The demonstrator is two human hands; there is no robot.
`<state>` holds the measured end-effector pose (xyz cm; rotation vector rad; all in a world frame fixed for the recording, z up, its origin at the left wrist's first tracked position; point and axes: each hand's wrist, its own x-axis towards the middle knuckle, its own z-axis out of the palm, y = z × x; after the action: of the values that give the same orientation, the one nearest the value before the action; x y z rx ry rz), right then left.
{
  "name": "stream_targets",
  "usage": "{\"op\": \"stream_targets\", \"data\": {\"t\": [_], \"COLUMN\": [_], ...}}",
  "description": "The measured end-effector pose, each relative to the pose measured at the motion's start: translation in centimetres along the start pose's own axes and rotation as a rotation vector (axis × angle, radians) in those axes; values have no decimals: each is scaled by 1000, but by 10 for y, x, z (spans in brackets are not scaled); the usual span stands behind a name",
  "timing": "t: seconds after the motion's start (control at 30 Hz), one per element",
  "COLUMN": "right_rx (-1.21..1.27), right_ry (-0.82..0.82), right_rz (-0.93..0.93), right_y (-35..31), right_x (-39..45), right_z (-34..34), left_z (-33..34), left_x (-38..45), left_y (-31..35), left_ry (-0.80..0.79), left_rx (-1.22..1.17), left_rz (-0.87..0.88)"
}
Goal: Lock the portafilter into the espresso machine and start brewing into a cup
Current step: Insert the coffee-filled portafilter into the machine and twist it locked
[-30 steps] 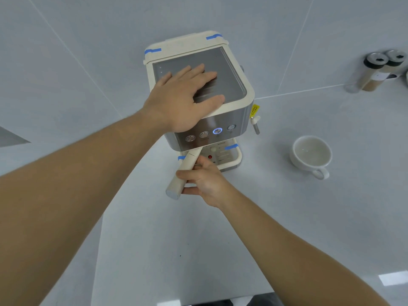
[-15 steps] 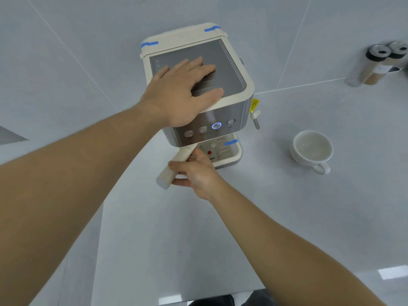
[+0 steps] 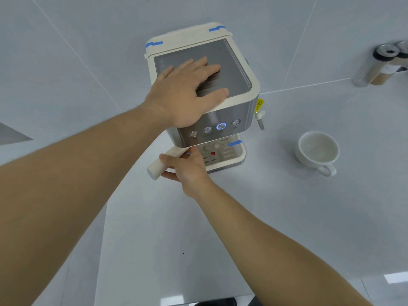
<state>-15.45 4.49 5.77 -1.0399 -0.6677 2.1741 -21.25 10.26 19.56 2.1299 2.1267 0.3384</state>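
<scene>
Head camera looks down on a cream and steel espresso machine (image 3: pixel 229 102) standing on a pale grey counter (image 3: pixel 265 206). Left hand (image 3: pixel 187 96) lies flat on the machine's metal top with fingers spread, palm over the front left edge. Right hand (image 3: pixel 187 167) is wrapped around the cream portafilter handle (image 3: pixel 162 163), fingers over the top and thumb underneath; the handle's blunt end juts out to the left past the knuckles, while its far end runs up under the machine's front and is hidden there. One of the four front buttons (image 3: pixel 221 126) glows blue. A white cup (image 3: pixel 318 152) sits on the counter well to the right of the machine, apart from the drip tray (image 3: pixel 239 154).
</scene>
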Motion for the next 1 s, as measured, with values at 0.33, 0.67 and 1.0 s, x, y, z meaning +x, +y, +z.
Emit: {"op": "stream_targets", "data": {"t": [0.33,0.67,1.0], "right_rx": [-73,-81,-420], "right_ry": [-66,-141,-221], "right_rz": [-40,32,164], "right_y": [1,-13,-60], "right_x": [-5,-31,-32], "right_z": [-14,-60,-98], "left_z": [0,0,1], "left_x": [1,1,0], "left_y": [0,-2,-6], "left_ry": [1,0,-30], "left_rx": [8,28,55], "left_rz": [3,15,33]}}
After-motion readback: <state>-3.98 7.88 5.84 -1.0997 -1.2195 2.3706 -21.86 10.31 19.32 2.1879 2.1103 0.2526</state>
